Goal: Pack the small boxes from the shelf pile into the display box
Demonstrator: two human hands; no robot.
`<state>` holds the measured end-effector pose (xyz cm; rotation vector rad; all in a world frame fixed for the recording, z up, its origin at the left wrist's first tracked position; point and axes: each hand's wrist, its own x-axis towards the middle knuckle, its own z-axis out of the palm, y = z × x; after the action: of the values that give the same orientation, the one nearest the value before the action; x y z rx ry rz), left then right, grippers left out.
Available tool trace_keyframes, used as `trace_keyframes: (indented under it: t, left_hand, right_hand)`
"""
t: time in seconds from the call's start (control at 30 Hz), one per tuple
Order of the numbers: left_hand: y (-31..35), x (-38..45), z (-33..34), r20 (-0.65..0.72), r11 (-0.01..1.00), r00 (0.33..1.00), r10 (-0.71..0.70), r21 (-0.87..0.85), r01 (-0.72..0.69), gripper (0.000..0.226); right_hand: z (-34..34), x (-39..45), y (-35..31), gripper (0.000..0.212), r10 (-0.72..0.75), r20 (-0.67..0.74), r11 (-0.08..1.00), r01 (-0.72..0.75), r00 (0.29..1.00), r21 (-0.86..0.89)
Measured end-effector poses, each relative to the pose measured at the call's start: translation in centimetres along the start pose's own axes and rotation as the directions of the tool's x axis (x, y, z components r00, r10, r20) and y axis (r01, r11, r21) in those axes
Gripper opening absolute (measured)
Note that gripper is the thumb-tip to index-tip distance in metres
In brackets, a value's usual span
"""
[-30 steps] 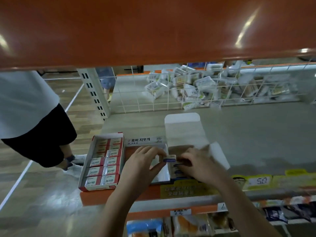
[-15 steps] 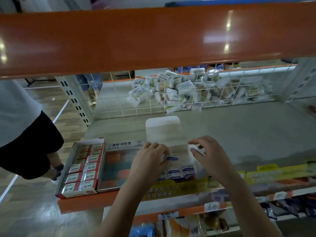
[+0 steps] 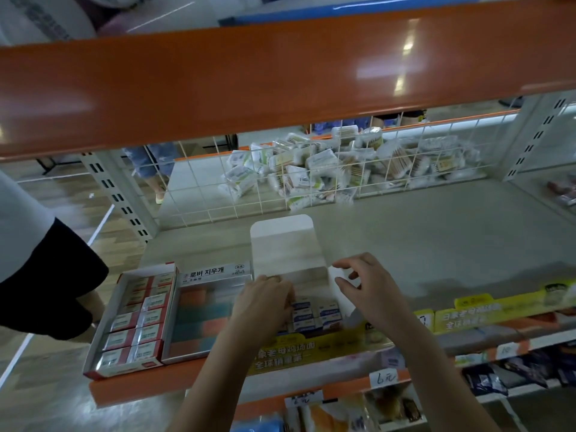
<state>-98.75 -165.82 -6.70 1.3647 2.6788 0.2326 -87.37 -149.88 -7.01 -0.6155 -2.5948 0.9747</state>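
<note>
Hands (image 3: pixel 265 302) (image 3: pixel 371 291) curled at the display box (image 3: pixel 282 244) — small boxes (image 3: pixel 328 310) inside, grip unclear.

Both hands (image 3: pixel 265 302) (image 3: pixel 371 288) at display box (image 3: pixel 282 244), grips unclear

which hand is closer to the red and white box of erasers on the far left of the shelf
Left. The left hand sits over the display box, with one clear tray between it and the red and white box. The right hand is farther right, at the side flap.
</note>
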Motion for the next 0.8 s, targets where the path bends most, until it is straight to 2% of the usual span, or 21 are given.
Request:
trace_keyframes:
  t: [0.27,0.47,0.8]
  left_hand:
    - [0.1,0.7,-0.5,0.044,0.998,0.997,0.063,-0.024,-0.062,0.023]
    - [0.1,1.4,-0.4,0.132,0.989,0.980,0.146,-0.012,-0.146,0.026]
    - [-0.7,2.6,-0.2,0.037,0.960,0.960,0.279,-0.022,-0.278,0.027]
  right_hand:
    - [0.3,0.0,0.4,0.025,0.011,-0.017,1.000,-0.012,1.000,-0.012]
    - [0.6,-0.4,0.6,0.025,0.040,-0.018,0.999,-0.040,0.999,-0.027]
    - [1.2,-0.9,0.4,0.025,0.082,0.018,0.994,-0.081,0.996,-0.080]
